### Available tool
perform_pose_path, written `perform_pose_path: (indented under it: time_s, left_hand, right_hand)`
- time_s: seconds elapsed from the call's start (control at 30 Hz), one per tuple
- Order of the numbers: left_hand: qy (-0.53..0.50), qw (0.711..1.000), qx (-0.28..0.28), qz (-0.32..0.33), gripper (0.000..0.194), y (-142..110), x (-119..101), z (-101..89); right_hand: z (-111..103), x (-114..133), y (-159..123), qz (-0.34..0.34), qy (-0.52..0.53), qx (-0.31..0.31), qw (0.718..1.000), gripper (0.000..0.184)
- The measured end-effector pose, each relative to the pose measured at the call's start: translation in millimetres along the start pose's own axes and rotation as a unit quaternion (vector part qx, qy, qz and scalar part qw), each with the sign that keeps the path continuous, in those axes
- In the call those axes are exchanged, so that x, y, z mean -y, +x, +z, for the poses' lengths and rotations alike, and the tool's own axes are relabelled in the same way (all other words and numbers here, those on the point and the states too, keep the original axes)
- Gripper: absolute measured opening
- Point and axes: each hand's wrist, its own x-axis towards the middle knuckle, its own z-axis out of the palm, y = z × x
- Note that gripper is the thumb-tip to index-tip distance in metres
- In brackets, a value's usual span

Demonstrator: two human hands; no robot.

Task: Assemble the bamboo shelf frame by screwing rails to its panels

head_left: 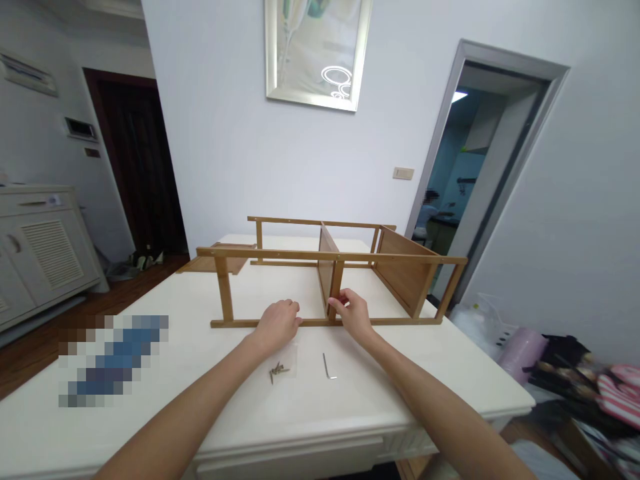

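A wooden shelf frame (280, 254) lies on its side across the white table (190, 373), with two panels standing between its long rails. The fingers of my right hand (356, 315) are closed around the lower end of the middle shelf panel (326, 273), at its short crosspiece. At the frame's near bottom rail (315, 323), my left hand (278, 321) is curled with its fingers bent down; its grip is partly hidden. Several screws (278, 370) lie with a clear plastic bag (289, 357) just below my left hand. An L-shaped hex key (327, 368) rests right of them.
Another wooden panel (215, 261) lies at the table's far left. A blurred blue item (117, 357) is on the left side. Bags and a pink roll (517, 350) crowd the floor at right. A person (427, 212) is visible through the doorway.
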Motion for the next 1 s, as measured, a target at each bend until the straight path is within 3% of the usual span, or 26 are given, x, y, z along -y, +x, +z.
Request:
perform_pose_path:
  time_s: [0.13,0.27,0.4,0.57,0.7,0.9,1.0]
  left_hand:
    - [-0.016,0.999,0.008,0.048,0.024,10,-18,12.0]
    - [-0.075,0.995,0.03,0.053,0.02,17,-30,23.5]
    - [-0.118,0.992,0.028,0.035,0.022,18,-28,34.9]
    - [-0.138,0.988,0.025,0.06,0.022,16,-23,40.8]
    - [-0.139,0.986,0.025,0.086,0.023,12,-22,39.3]
    - [-0.122,0.985,0.016,0.12,0.024,9,-19,40.2]
    - [-0.128,0.984,0.012,0.124,0.024,9,-17,41.3]
  right_hand:
    - [10,8,-8,-0.014,0.026,0.015,0.999,0.022]
    - [12,11,-18,-0.025,0.025,0.044,0.998,0.013]
    - [-2,7,-44,-0.042,-0.02,0.028,0.999,0.026]
    - [-28,12,-95,-0.056,-0.088,-0.02,0.994,0.012]
    - [-37,23,-116,-0.064,-0.129,0.045,0.988,0.011]
    - [-37,37,-112,-0.081,-0.117,0.177,0.974,0.017]
    - [-37,37,-110,-0.082,-0.113,0.203,0.969,0.013]
